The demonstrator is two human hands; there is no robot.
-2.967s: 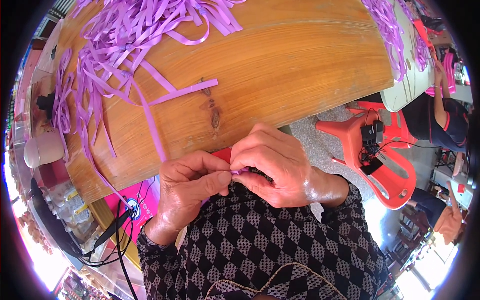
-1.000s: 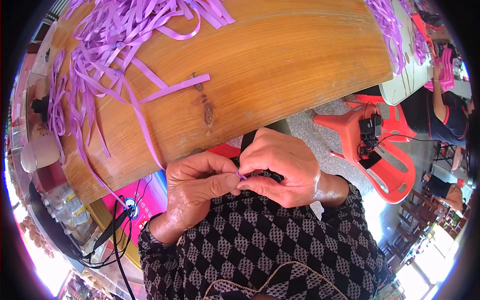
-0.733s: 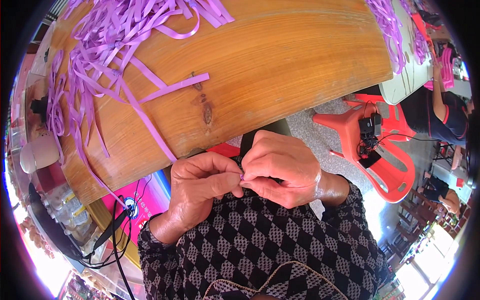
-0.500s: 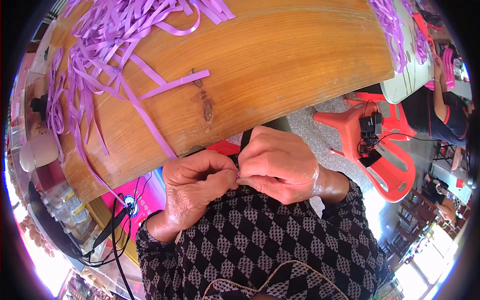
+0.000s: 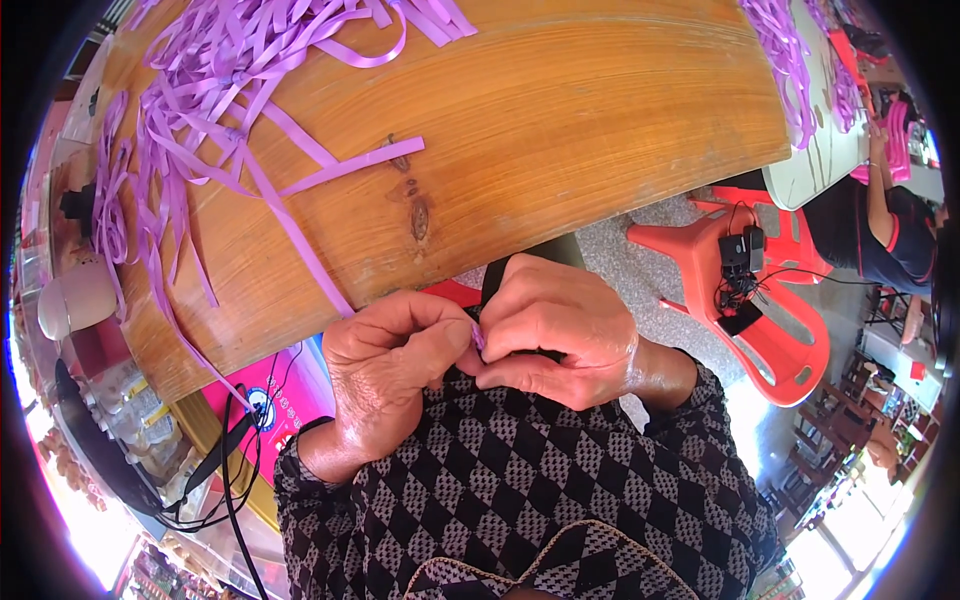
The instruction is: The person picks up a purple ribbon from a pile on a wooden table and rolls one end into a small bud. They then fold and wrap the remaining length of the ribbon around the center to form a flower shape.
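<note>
My left hand (image 5: pixel 385 362) and my right hand (image 5: pixel 560 328) meet just below the near edge of the wooden table (image 5: pixel 560 130), fingertips pinched together on a small piece of purple ribbon (image 5: pixel 477 338). Only a sliver of the piece shows between the fingers. A long purple strip (image 5: pixel 300 240) runs from the hands up across the table into a loose pile of purple ribbon strips (image 5: pixel 230 90) at the far left.
More purple strips (image 5: pixel 785 60) lie at the table's right end. A red plastic chair (image 5: pixel 770 300) with black devices on it stands at the right. Another person (image 5: pixel 890 230) in dark clothes sits far right. Black cables (image 5: pixel 220 470) and a pink box (image 5: pixel 285 390) lie lower left.
Both hands have shifted slightly while working the ribbon piece; the thumbs have closed tighter together. The strips on the table have barely moved.
</note>
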